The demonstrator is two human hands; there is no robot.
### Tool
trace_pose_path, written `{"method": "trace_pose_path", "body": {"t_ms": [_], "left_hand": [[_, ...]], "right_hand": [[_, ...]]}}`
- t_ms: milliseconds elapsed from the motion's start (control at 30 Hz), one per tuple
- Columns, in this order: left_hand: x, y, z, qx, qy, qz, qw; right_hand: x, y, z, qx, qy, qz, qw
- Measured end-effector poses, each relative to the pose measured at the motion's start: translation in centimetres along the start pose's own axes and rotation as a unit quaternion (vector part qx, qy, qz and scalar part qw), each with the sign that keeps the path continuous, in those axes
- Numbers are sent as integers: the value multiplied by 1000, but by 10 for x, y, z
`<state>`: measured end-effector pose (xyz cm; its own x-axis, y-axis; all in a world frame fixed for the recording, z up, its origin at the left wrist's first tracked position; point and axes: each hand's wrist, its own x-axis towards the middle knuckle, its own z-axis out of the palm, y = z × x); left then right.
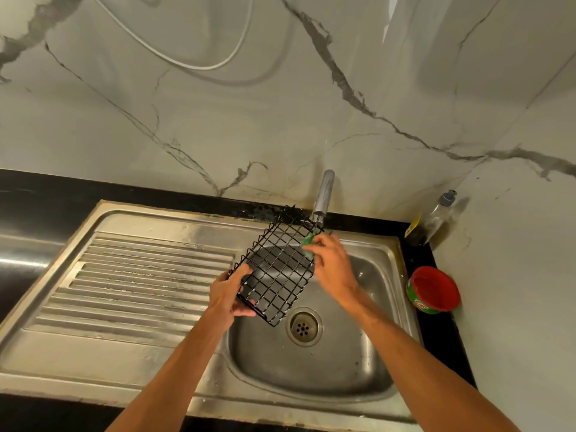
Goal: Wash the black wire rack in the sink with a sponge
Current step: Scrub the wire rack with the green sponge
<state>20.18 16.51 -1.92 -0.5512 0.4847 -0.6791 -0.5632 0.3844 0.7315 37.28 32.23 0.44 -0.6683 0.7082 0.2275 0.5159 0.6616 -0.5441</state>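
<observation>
Currently your left hand (229, 294) alone carries the black wire rack (276, 269), fingers curled round its near-left corner above the sink (311, 372) basin. Your right hand (332, 266) pinches the green sponge (308, 244) against the far edge. Press hard there and the rack (probably wet) could twist out of that 1 grip. Its long axis runs diagonally, with the far end toward the tap (324, 194).
</observation>
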Motion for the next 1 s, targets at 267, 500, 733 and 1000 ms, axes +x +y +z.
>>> {"method": "trace_pose_path", "body": {"t_ms": [267,500,733,1000], "left_hand": [[-12,6,8,-28,11,-10,1000],[-15,3,7,-76,40,-10,996],[-18,4,16,-98,38,-19,994],[-16,-16,20,-135,27,-41,990]], "right_hand": [[14,9,-1,13,51,79,995],[3,2,13,4,-36,-30,999],[-16,-20,19,-14,-88,-149,985],[-13,-20,20,-5,-60,-80,995]]}}
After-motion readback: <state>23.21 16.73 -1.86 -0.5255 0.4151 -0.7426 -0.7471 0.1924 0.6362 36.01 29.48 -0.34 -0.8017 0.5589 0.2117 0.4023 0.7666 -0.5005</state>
